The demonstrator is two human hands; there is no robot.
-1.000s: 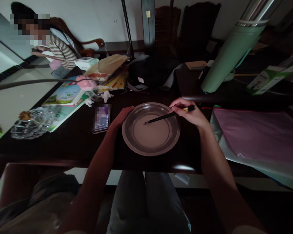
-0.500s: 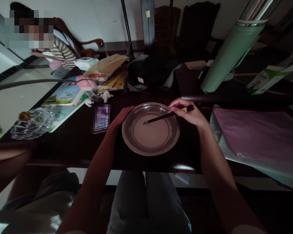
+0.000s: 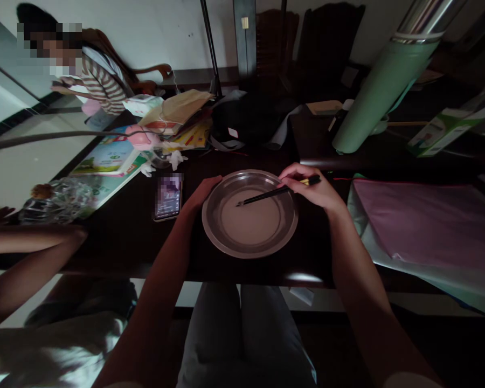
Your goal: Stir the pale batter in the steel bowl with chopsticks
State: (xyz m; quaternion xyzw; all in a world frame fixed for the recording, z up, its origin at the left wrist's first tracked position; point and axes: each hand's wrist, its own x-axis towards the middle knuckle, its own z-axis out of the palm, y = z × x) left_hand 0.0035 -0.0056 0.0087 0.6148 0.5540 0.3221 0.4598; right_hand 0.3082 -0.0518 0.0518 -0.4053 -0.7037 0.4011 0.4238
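Note:
A round, shallow metal plate (image 3: 249, 251) with a wide rim lies on the dark table before me. My left hand (image 3: 205, 189) holds it by the upper left rim, its fingertips partly hidden. At the upper right rim, my right hand (image 3: 307, 184) is closed around black chopsticks (image 3: 267, 194) with gold near the upper end. Their tips slant down to the left over the plate's middle, and the fingers touch the rim. The plate's inside looks smooth and pale; I cannot tell whether anything thin covers it. A lit phone (image 3: 168, 196) lies left of my left hand.
A green flask (image 3: 383, 94) stands back right, above a pink folder (image 3: 424, 221). Books (image 3: 109, 156), a glass bowl (image 3: 56, 202) and a black bag (image 3: 253, 121) lie left and behind. Another person's arm (image 3: 32, 242) rests at the left; a seated person (image 3: 105, 81) is farther back.
The other person's arm at the left has moved farther in over the table, and a hand now shows by the glass bowl. My hands, the plate and the chopsticks stay almost still.

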